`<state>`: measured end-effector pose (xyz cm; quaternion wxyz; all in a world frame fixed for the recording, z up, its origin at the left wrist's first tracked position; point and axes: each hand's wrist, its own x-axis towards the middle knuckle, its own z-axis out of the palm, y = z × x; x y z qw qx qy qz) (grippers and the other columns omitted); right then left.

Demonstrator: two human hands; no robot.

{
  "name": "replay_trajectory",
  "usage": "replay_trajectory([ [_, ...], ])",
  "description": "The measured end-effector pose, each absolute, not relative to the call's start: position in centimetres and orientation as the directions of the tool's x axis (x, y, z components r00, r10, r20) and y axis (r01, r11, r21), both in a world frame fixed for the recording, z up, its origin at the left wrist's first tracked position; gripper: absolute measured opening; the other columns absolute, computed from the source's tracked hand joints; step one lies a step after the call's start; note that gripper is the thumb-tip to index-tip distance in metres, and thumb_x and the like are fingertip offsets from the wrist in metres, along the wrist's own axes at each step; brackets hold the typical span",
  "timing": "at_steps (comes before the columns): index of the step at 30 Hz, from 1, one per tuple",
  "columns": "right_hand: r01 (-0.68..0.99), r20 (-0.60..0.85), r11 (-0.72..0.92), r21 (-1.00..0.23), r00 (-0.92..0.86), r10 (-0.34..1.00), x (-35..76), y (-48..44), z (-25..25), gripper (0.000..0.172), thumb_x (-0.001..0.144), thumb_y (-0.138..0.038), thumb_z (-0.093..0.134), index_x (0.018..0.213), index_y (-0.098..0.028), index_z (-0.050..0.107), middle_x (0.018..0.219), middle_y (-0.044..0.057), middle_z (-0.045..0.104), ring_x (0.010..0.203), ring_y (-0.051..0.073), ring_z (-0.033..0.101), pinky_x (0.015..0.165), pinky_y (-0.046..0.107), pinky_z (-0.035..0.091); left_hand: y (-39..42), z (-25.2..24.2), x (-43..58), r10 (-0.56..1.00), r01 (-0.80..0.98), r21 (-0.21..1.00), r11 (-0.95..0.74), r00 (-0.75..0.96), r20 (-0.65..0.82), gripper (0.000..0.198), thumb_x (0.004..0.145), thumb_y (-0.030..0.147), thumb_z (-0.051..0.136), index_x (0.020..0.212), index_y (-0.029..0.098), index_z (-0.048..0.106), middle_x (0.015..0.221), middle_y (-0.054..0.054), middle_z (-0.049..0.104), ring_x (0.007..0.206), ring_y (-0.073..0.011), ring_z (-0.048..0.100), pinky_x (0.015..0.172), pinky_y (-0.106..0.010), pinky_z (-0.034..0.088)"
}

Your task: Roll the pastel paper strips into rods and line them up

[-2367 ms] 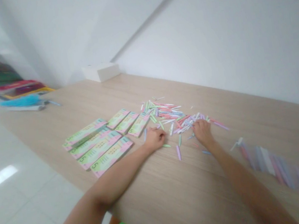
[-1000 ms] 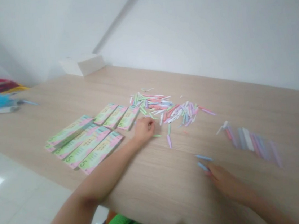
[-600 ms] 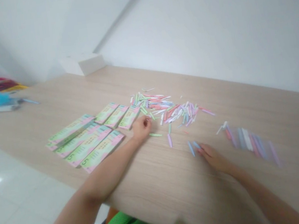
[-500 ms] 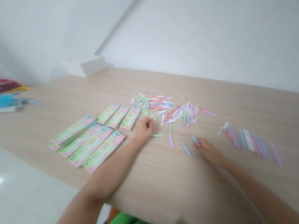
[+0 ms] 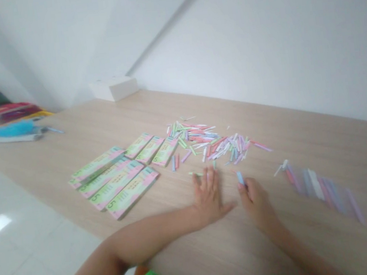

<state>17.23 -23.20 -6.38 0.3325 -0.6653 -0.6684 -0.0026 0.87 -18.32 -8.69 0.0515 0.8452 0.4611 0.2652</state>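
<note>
My left hand [image 5: 208, 195] lies flat on the table with its fingers spread and the thumb pointing right. Its fingertips rest by a green stick [image 5: 195, 173], and part of a purple one shows between the fingers. My right hand [image 5: 256, 200] is closed on a short light-blue stick [image 5: 240, 178], held upright between thumb and fingers. Behind both hands spreads a loose pile of pastel-coloured sticks [image 5: 217, 141] in pink, green, white, purple and blue. Small red and blue sticks [image 5: 175, 162] lie near the boxes.
Several flat green-and-pink boxes [image 5: 133, 192] marked 5 lie at left. A blurred row of sticks [image 5: 322, 189] lies at right. A white box [image 5: 115, 88] stands by the wall. Blue and red items [image 5: 13, 127] sit at the far left edge.
My left hand has moved from beside the boxes toward me and right, opening flat over where purple and blue sticks lay. My right hand still holds the blue stick. The view has shifted slightly.
</note>
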Motion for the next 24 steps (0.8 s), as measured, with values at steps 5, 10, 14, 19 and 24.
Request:
replay_trajectory([
  [5,0.790,0.437,0.098,-0.606,0.228,0.870,18.8,-23.1,-6.1,0.027,0.090,-0.046,0.038,0.082,-0.022,0.048,0.075,0.004,0.054,0.071,0.020,0.050,0.064,0.033,0.039,-15.9,-10.9,2.2,0.845,0.802,0.305,-0.513,0.411,0.342,0.093,0.078,0.061,0.046,0.150,0.013,0.012,0.156,-0.016,0.008,0.143,-0.0360,0.001,0.113,-0.056,0.003],
  [10,0.726,0.403,0.103,-0.680,0.253,0.879,17.7,-23.6,-6.5,0.027,0.091,-0.046,0.036,0.078,-0.024,0.044,0.070,0.001,0.050,0.065,0.019,0.048,0.059,0.032,0.039,-9.8,-10.7,1.4,0.907,0.868,0.324,-0.377,0.274,0.321,0.081,0.079,0.051,0.047,0.143,0.004,0.027,0.155,-0.023,0.008,0.141,-0.0391,0.010,0.112,-0.056,0.006],
  [14,0.732,0.433,0.165,-0.661,0.193,0.880,15.6,-24.0,-7.1,0.023,0.093,-0.039,0.035,0.076,-0.025,0.042,0.071,0.001,0.050,0.066,0.019,0.048,0.060,0.032,0.039,-7.6,-10.6,1.4,0.929,0.899,0.307,-0.311,0.220,0.296,0.074,0.079,0.049,0.047,0.136,0.004,0.037,0.153,-0.025,0.016,0.137,-0.0405,0.020,0.109,-0.058,0.012],
  [19,0.727,0.467,0.261,-0.635,0.092,0.879,13.2,-24.5,-9.2,0.017,0.094,-0.032,0.034,0.085,-0.025,0.045,0.081,0.003,0.053,0.075,0.020,0.051,0.065,0.033,0.043,-7.4,-10.3,1.1,0.919,0.894,0.305,-0.327,0.226,0.323,0.065,0.078,0.049,0.048,0.128,0.007,0.044,0.150,-0.025,0.021,0.135,-0.0387,0.025,0.107,-0.056,0.016],
  [24,0.677,0.461,0.343,-0.651,-0.007,0.887,12.6,-23.8,-10.7,0.019,0.095,-0.030,0.032,0.090,-0.023,0.049,0.086,0.005,0.057,0.081,0.019,0.054,0.071,0.034,0.045,-8.1,-10.3,0.8,0.895,0.894,0.270,-0.358,0.247,0.371,0.060,0.079,0.043,0.050,0.127,0.009,0.044,0.147,-0.025,0.027,0.132,-0.0367,0.031,0.103,-0.053,0.023],
])
